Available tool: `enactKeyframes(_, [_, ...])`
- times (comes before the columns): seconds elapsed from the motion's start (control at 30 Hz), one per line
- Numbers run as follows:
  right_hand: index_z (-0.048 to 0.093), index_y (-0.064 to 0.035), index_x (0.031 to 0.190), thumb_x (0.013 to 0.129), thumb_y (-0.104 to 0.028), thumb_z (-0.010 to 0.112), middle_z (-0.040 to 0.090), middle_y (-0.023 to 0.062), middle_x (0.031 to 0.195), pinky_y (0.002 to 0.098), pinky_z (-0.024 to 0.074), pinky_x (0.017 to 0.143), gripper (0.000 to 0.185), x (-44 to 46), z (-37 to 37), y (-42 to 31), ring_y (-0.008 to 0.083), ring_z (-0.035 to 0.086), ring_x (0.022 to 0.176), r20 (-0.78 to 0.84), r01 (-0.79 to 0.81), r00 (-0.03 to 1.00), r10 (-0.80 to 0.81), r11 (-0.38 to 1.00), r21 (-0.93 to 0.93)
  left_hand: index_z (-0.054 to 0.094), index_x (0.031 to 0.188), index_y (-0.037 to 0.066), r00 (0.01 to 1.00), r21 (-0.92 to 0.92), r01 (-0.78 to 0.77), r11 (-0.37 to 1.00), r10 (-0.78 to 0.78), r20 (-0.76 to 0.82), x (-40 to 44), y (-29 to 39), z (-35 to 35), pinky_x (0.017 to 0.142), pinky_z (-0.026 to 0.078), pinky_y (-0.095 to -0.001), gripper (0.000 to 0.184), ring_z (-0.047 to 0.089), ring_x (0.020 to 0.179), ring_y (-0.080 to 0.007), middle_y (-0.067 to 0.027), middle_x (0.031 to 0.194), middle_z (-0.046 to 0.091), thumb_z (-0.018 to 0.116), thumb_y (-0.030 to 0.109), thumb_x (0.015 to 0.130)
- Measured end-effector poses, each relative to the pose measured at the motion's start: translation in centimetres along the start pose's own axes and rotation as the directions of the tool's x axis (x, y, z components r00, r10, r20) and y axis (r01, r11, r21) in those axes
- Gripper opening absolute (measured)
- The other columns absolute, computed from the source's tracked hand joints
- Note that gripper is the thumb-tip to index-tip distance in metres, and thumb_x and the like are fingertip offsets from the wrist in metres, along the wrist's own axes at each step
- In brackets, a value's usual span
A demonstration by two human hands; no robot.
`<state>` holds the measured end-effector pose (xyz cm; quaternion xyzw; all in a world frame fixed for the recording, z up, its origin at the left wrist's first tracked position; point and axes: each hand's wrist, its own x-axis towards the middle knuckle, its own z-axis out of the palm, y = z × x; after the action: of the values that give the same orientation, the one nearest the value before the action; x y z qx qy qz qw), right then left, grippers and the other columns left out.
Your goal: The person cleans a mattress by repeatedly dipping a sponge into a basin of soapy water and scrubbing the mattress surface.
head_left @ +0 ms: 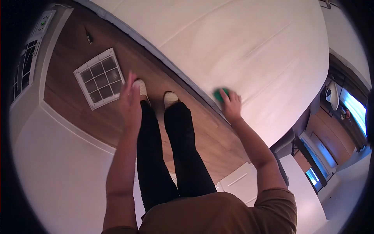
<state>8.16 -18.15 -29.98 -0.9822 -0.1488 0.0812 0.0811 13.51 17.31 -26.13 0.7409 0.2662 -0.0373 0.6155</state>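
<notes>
My right hand [232, 105] grips a small rounded green object [219, 94] at the near edge of a large pale mattress [249, 50]. Motion blurs the green object, so its exact kind is unclear. My left hand [131, 97] hangs in the air above the floor, blurred, with its fingers stretched out and nothing visible in them. Beyond it on the wood floor lies a white-framed grille panel [100, 80] with grey mesh squares. The left hand's outline passes close to the panel's right side in view.
A small dark tool [89, 38] lies on the floor above the panel. At the far left, a white wall [58, 140] carries an opening with dark slats [25, 66]. My shoes [170, 98] stand beside the mattress. White drawers [237, 179] are behind my legs.
</notes>
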Motion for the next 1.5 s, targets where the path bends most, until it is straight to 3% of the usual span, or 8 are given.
enactKeyframes(0.27, [0.054,-0.0160,0.106,0.079,-0.012,0.051,0.057,0.0100,0.096,0.0427,0.0411,0.085,0.027,30.1,3.4,-16.8,0.0291,0.058,0.092,-0.429,0.132,0.903,-0.022,0.965,0.229,0.051,0.128,-0.003,0.957,0.276,-0.289,0.916,0.287,0.049,4.6,-0.2,2.4,0.101,0.039,-0.0343,0.038,0.052,0.119,-0.0296,-0.0216,0.127,0.054,0.053,0.015,0.094])
enactKeyframes(0.47, [0.057,-0.0192,0.116,0.076,-0.013,0.056,0.058,0.0105,0.107,0.0424,0.0413,0.084,0.040,8.2,3.1,-5.3,0.0292,0.057,0.098,-0.091,0.026,0.996,-0.010,0.984,0.178,0.038,0.136,-0.006,0.842,0.653,-0.426,0.626,0.538,0.034,14.2,0.4,4.3,0.107,0.033,-0.0405,0.059,0.039,0.130,-0.0377,-0.0266,0.142,0.035,0.058,0.026,0.091])
enactKeyframes(0.6, [0.060,-0.0153,0.112,0.075,-0.015,0.058,0.060,0.0099,0.103,0.0432,0.0429,0.081,0.037,2.0,0.0,-2.5,0.0285,0.058,0.097,-0.005,-0.063,0.998,0.063,0.997,0.053,0.031,0.138,-0.007,0.910,0.671,-0.326,0.666,0.412,0.033,17.7,-1.8,4.2,0.109,0.029,-0.0402,0.067,0.031,0.133,-0.0415,-0.0287,0.146,0.025,0.059,0.030,0.089])
enactKeyframes(0.8, [0.053,-0.0184,0.112,0.077,-0.009,0.055,0.057,0.0094,0.102,0.0433,0.0398,0.086,0.037,26.9,2.1,-16.6,0.0285,0.057,0.100,-0.291,0.061,0.956,0.020,0.962,0.266,0.046,0.131,-0.005,0.957,0.633,-0.262,0.728,0.279,0.076,19.4,-1.4,1.7,0.104,0.035,-0.0365,0.060,0.044,0.127,-0.0335,-0.0236,0.135,0.047,0.054,0.039,0.091])
enactKeyframes(0.93, [0.055,-0.0189,0.114,0.075,-0.007,0.055,0.057,0.0089,0.102,0.0438,0.0398,0.086,0.041,15.2,2.4,-10.9,0.0285,0.057,0.099,-0.189,0.066,0.982,-0.013,0.959,0.277,0.050,0.130,-0.003,0.989,0.666,-0.125,0.736,0.143,0.028,18.9,0.5,1.4,0.100,0.039,-0.0353,0.058,0.050,0.123,-0.0321,-0.0223,0.132,0.050,0.053,0.042,0.092])
enactKeyframes(1.07, [0.060,-0.0169,0.115,0.076,-0.017,0.060,0.059,0.0097,0.106,0.0444,0.0411,0.085,0.039,-7.0,0.5,1.4,0.0301,0.056,0.098,0.063,-0.307,0.950,0.306,0.952,0.014,0.046,0.132,-0.003,0.938,0.662,-0.260,0.703,0.348,-0.002,20.0,-3.5,3.1,0.102,0.038,-0.0370,0.063,0.047,0.124,-0.0339,-0.0217,0.135,0.048,0.055,0.043,0.089])
enactKeyframes(1.37, [0.060,-0.0186,0.099,0.078,-0.013,0.053,0.061,0.0090,0.095,0.0448,0.0418,0.085,0.023,30.7,0.7,-14.8,0.0290,0.059,0.097,-0.391,0.051,0.916,0.091,0.939,0.340,0.046,0.129,-0.007,0.974,0.798,-0.158,0.581,0.223,0.030,20.4,-2.1,3.1,0.100,0.040,-0.0384,0.065,0.050,0.120,-0.0359,-0.0254,0.130,0.050,0.060,0.040,0.087])
enactKeyframes(1.5, [0.062,-0.0221,0.101,0.074,-0.010,0.059,0.061,0.0075,0.099,0.0444,0.0416,0.083,0.029,19.2,2.8,-8.3,0.0277,0.060,0.094,-0.405,0.024,0.901,0.158,0.912,0.409,0.047,0.129,-0.007,0.971,0.781,-0.164,0.603,0.237,0.021,20.9,-2.4,3.0,0.098,0.041,-0.0373,0.065,0.053,0.118,-0.0363,-0.0260,0.127,0.053,0.061,0.040,0.087])
